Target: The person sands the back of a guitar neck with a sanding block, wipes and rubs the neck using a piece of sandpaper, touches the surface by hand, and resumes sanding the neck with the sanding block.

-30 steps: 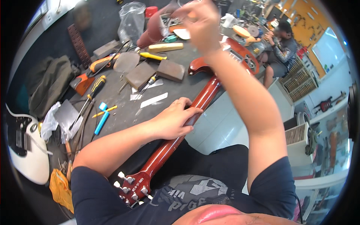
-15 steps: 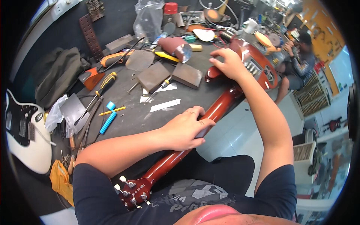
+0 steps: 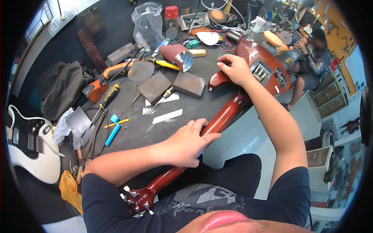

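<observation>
A glossy red-brown electric guitar [image 3: 241,101] lies with its back upward, its body on the bench and its neck slanting across my lap. Set into the back is an uncovered cavity [image 3: 262,72] with metal springs. My left hand [image 3: 185,143] is curled over the middle of the neck, fingers wrapped at its sides; whatever lies under the palm is hidden. Up by the body's horn, my right hand [image 3: 236,70] rests on the guitar's back, fingers bent and apart with nothing between them. The headstock [image 3: 140,200] with pale tuner buttons sits near my shirt.
Two dark rectangular blocks [image 3: 155,87], a white strip [image 3: 167,116], a blue string winder [image 3: 113,133] and a yellow-black screwdriver [image 3: 110,94] lie on the bench. A white guitar [image 3: 39,167] is at the left. Another person [image 3: 312,58] works at the far right.
The view has shifted slightly. My left hand's grip on the neck has changed, its lower digit now farther toward the headstock. My right hand keeps almost the same place on the body.
</observation>
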Action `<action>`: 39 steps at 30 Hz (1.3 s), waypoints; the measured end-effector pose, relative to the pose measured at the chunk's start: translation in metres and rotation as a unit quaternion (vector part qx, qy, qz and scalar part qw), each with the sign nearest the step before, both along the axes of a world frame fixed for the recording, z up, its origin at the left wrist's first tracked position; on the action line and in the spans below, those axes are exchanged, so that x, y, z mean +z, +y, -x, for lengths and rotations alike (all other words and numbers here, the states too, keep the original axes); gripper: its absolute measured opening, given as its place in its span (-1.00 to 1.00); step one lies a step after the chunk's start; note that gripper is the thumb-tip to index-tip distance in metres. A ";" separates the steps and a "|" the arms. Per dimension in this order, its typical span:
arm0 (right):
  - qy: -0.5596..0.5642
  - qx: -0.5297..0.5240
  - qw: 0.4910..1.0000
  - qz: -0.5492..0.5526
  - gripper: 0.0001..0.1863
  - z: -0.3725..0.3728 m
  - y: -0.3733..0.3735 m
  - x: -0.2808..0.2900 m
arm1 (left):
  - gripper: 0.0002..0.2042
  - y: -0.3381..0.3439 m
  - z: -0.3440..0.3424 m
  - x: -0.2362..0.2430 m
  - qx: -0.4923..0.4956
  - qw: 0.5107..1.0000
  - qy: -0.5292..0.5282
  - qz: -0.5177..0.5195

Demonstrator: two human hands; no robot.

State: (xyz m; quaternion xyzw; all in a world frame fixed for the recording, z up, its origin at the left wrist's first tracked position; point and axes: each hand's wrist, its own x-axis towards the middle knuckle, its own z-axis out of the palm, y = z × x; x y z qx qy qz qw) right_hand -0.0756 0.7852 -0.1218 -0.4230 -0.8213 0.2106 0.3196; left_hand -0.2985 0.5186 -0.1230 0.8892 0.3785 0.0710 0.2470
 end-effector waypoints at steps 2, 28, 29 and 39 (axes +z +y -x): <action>0.009 -0.036 0.999 0.027 -0.68 -0.007 0.010 0.001 | -0.03 -0.008 -0.007 0.008 0.025 0.997 0.067 0.010; -0.056 -0.192 0.977 -0.078 -0.69 -0.043 0.150 -0.013 | -0.19 0.001 0.028 -0.021 0.025 0.999 -0.032 -0.012; -0.055 -0.187 0.978 -0.079 -0.69 -0.040 0.149 -0.009 | -0.23 0.002 0.028 -0.020 0.027 0.999 -0.043 -0.019; -0.153 -0.201 0.961 -0.116 -0.68 -0.028 0.160 0.004 | -0.13 0.015 0.031 -0.026 -0.025 0.997 -0.061 -0.041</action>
